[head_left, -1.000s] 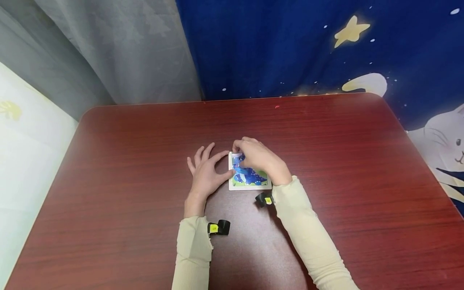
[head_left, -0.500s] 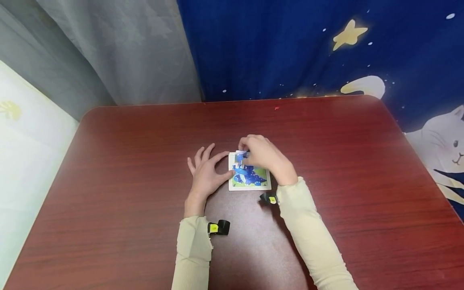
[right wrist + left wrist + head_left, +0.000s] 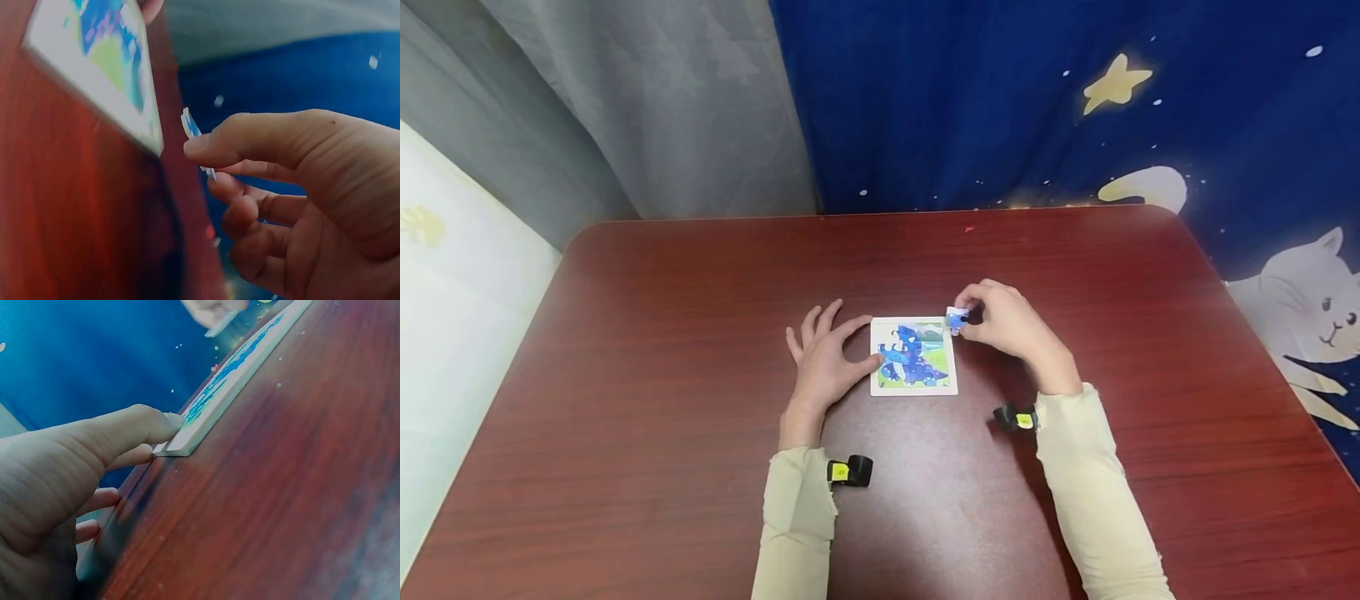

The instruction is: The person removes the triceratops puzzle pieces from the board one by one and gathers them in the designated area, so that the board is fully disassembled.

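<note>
My right hand (image 3: 1011, 321) pinches one loose piece (image 3: 956, 318) by the far-right corner of the puzzle tray (image 3: 917, 391), left hand (image 3: 829, 367) spread, thumb on its left edge, most pieces apparently in, upper-left looking unfilled.

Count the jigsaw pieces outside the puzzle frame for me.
1: the jigsaw piece pinched in the right hand, near the far right corner of the puzzle frame. Others could be hidden.
</note>
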`<state>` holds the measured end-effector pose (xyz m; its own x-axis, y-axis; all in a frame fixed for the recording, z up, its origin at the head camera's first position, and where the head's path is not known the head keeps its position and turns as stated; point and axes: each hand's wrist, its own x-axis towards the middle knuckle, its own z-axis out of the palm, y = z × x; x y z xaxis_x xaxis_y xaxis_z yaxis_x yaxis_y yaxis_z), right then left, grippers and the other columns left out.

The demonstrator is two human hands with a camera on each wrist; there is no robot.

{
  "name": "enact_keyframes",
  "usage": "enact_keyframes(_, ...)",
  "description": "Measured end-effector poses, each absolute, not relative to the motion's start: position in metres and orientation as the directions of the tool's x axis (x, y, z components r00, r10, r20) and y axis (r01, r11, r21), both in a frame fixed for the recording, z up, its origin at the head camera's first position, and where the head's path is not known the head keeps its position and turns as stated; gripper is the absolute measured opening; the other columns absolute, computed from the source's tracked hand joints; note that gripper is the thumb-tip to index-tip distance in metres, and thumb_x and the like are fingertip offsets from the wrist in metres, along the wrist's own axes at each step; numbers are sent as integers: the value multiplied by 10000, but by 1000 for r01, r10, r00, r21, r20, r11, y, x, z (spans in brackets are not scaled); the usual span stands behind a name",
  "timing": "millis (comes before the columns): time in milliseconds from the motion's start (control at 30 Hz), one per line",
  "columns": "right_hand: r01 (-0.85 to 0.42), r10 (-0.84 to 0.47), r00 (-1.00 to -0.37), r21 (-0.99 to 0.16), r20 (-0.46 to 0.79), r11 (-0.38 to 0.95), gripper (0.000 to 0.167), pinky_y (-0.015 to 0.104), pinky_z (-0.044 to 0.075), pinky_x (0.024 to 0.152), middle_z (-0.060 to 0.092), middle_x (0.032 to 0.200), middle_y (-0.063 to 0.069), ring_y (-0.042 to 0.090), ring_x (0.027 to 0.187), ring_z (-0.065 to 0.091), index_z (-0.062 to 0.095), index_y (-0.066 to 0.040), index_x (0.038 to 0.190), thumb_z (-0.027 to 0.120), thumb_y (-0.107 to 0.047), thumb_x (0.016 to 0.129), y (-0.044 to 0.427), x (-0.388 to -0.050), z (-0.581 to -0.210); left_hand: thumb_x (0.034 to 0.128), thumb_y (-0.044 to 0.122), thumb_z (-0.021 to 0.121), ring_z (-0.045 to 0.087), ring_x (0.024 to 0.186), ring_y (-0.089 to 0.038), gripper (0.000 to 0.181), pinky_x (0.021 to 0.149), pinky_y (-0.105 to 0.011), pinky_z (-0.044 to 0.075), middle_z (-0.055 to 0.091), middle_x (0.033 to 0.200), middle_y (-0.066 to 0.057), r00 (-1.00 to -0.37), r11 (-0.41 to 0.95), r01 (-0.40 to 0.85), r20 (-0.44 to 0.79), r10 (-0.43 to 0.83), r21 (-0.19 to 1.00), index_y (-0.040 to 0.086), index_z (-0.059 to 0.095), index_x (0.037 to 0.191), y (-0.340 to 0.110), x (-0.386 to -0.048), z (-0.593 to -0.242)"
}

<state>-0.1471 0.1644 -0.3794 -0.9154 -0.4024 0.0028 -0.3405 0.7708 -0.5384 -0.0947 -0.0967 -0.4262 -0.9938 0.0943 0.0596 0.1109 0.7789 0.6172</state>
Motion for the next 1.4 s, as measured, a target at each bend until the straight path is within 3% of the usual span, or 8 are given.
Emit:
enact_keyframes(200,-223,-353,-933,-649,-75,727,270,319,419,632,569,898,96,204,681,499,631,-35,940,761,-65,706,182,-150,-399,752,409,738,108,1370,-291,560,1014,-611,-93,283,1485,-53,-994,782,109,55,96,613,256,589,1270,-96,-95,-428)
enact_keyframes(567,-180,-383,-919,-764,-95,620,285,278,378,591,514,907,82,202,664,450,655,-63,974,767,-72,712,189,-153,-415,749,417,738,106,1370,-296,566,1010,-613,-100,284,1485,-60,-992,782,124,63,108,611,255,588,1270,-98,-97,-429)
enact_keyframes(1400,-184,-391,-915,-757,-101,627,296,293,369,604,502,924,72,205,680,438,654,-76,996,747,-77,715,187,-152,-412,747,417,737,109,1364,-313,570,1007,-612,-99,285,1481,-78,-991,776,131,76,107,617,239,590,1269,-98,-94,-429)
